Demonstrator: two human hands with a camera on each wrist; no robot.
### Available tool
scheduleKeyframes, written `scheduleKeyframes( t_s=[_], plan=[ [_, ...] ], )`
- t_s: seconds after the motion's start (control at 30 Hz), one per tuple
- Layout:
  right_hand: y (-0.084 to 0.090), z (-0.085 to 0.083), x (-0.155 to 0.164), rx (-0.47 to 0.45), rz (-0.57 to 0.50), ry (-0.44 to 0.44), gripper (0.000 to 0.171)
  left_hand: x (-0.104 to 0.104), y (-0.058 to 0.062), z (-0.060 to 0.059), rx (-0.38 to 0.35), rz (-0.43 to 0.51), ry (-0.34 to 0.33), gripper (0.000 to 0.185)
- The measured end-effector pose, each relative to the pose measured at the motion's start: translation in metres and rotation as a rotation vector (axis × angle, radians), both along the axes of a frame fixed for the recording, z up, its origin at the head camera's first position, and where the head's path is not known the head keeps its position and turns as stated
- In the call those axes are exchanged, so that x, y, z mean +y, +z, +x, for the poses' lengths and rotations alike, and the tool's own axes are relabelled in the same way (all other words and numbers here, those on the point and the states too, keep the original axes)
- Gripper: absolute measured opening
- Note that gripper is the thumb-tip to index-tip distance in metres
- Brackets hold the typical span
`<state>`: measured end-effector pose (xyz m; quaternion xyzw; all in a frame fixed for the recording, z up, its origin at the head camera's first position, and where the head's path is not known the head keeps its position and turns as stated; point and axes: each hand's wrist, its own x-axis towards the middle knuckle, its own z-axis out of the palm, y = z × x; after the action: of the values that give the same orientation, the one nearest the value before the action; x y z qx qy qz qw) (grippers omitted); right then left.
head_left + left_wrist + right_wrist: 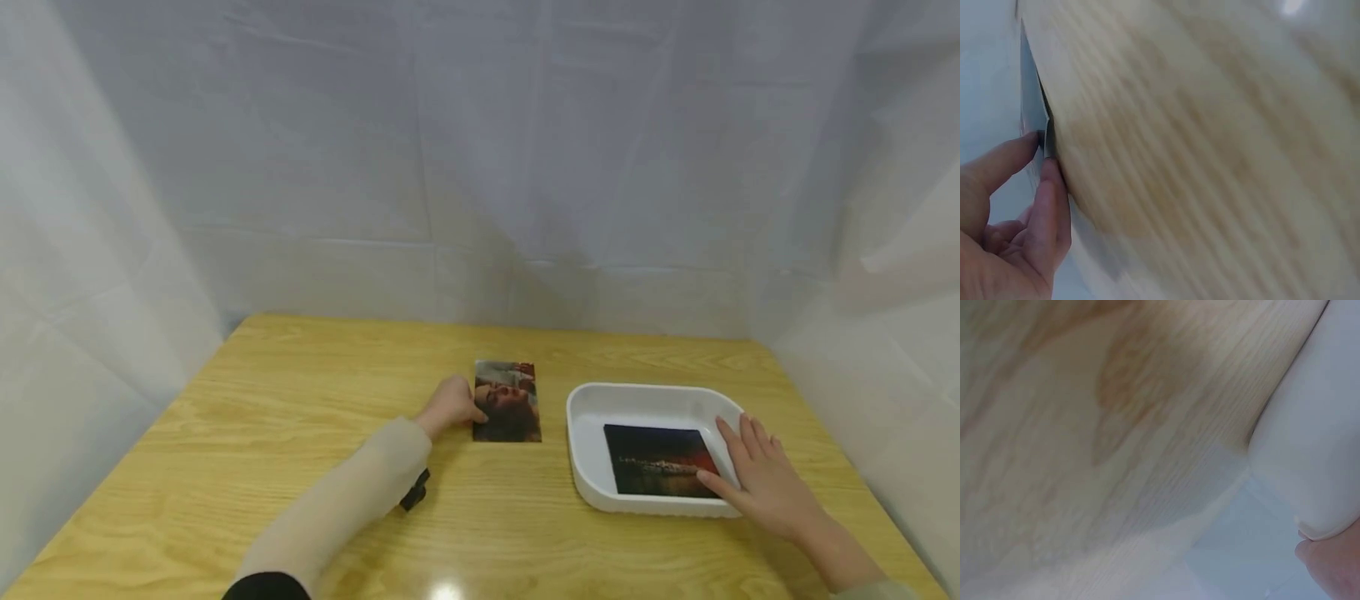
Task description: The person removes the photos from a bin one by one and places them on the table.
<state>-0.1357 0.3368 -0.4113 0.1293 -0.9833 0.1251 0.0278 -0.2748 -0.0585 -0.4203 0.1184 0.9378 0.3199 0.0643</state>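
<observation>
A glossy photo print (pixel 507 402) with a dark reddish picture lies upright-format on the table. My left hand (pixel 452 404) pinches its left edge, and the left wrist view shows thumb and fingers on either side of the thin print (pixel 1034 103), close to the wood. To the right is a white plastic tray (pixel 577 450) with another dark photo print (pixel 660 461) lying flat in it. My right hand (pixel 772 483) rests at the tray's right rim with fingers extended, the thumb reaching over the print's corner. In the right wrist view, part of that hand (pixel 1335 559) shows beside the tray wall.
The wood-grain table (pixel 315 375) carries both items. White sheeting (pixel 480 167) hangs behind it and along both sides. A small black object (pixel 415 492) is at my left wrist, below the pale sleeve.
</observation>
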Motion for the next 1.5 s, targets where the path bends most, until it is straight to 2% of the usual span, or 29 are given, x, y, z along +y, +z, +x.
scheduleKeyframes(
  t_s=[0.23, 0.37, 0.43, 0.57, 0.63, 0.77, 0.87, 0.97, 1.03, 1.13, 1.27, 1.5],
  plan=[
    [0.001, -0.001, 0.001, -0.002, 0.023, -0.009, 0.08, 0.003, -0.001, -0.003, 0.025, -0.064, -0.027, 0.042],
    [0.001, -0.001, 0.001, -0.009, 0.019, -0.011, 0.08, 0.004, -0.002, -0.009, 0.004, -0.11, -0.042, 0.034],
    [0.001, 0.0, 0.0, -0.008, 0.017, -0.01, 0.08, 0.004, -0.004, -0.012, 0.017, -0.121, -0.066, 0.032],
    [0.002, 0.001, 0.0, 0.004, 0.017, -0.008, 0.079, 0.005, -0.003, -0.012, -0.003, -0.128, -0.057, 0.034],
    [0.002, 0.001, -0.001, 0.014, 0.018, -0.005, 0.079, 0.006, 0.001, -0.01, -0.03, -0.117, -0.031, 0.037],
    [0.003, 0.002, -0.001, 0.029, 0.022, -0.003, 0.079, 0.01, 0.01, -0.004, -0.035, -0.014, -0.028, 0.045],
    [0.003, 0.002, -0.001, 0.028, 0.023, -0.005, 0.079, 0.016, 0.018, -0.004, -0.009, 0.061, -0.035, 0.038],
    [0.002, 0.002, 0.0, 0.023, 0.023, -0.004, 0.079, 0.026, 0.025, -0.005, 0.053, 0.095, -0.047, 0.024],
    [0.001, 0.002, 0.002, 0.02, 0.02, -0.002, 0.079, 0.034, 0.029, -0.005, 0.074, 0.122, -0.051, 0.026],
    [0.0, 0.002, 0.003, 0.017, 0.021, -0.004, 0.079, 0.047, 0.032, -0.005, 0.078, 0.194, -0.059, 0.033],
    [-0.001, 0.003, 0.004, 0.017, 0.016, -0.006, 0.078, 0.065, 0.037, -0.003, 0.075, 0.278, -0.064, 0.035],
    [-0.002, 0.005, 0.005, 0.03, 0.021, -0.007, 0.078, 0.102, 0.037, 0.003, 0.059, 0.384, -0.145, 0.035]
  ],
)
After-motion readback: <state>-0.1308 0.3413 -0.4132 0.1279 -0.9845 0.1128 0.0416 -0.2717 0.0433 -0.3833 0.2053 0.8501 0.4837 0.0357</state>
